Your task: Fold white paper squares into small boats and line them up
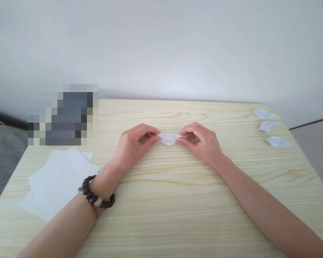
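A small folded white paper boat (169, 139) is held level over the middle of the wooden table. My left hand (137, 143) pinches its left tip between thumb and fingers. At the opposite tip, my right hand (200, 141) has the same kind of pinch. The boat's middle shows between the two hands, while its ends are partly covered by my fingertips. Dark beads circle my left wrist.
Three folded paper boats, among them a near one (278, 141), lie at the table's right edge. Loose white paper sheets (56, 175) overlap on the left. Behind them is a pixelated dark object (68, 118). A pale wall (177, 50) borders the table's (161, 215) far edge.
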A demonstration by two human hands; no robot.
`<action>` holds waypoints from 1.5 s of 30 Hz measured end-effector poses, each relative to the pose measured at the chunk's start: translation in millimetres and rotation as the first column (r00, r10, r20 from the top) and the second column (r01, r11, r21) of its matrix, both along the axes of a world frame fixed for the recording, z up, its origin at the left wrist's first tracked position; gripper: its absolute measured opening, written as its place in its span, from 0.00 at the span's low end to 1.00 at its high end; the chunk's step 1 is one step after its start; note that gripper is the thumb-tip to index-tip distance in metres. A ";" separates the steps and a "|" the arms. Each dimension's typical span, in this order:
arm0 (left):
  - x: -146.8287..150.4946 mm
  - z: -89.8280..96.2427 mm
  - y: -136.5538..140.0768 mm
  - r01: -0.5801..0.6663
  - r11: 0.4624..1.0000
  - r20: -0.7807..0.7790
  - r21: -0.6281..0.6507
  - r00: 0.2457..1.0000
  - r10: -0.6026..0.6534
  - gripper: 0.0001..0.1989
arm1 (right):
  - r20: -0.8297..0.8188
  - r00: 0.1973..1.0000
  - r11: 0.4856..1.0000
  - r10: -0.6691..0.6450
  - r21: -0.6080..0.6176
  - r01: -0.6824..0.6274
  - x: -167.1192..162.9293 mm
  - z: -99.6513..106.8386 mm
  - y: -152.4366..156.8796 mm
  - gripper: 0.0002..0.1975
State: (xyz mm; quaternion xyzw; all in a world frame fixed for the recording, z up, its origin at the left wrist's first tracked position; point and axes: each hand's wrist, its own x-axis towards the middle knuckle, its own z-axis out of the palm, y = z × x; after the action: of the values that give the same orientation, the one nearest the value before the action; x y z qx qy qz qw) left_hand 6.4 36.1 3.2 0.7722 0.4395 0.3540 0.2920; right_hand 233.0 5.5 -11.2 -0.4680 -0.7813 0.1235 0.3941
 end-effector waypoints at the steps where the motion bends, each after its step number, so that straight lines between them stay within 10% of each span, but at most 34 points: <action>1: -0.1 0.4 0.1 0.006 1.000 -0.003 0.003 1.000 -0.006 0.04 | -0.006 1.000 1.000 0.011 0.000 -0.011 0.1 0.4 0.3 0.05; 45: -1.2 -5.6 6.7 -0.148 0.989 -0.064 0.021 0.987 0.149 0.12 | -0.090 0.986 0.990 -0.141 -0.011 0.141 1.4 -0.3 4.5 0.07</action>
State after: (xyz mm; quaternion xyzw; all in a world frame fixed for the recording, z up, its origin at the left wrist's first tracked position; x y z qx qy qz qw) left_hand 5.2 42.9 -2.4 0.7506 0.5024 0.3529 0.2442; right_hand 234.4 9.9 -11.5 -0.5170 -0.7272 0.1183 0.4358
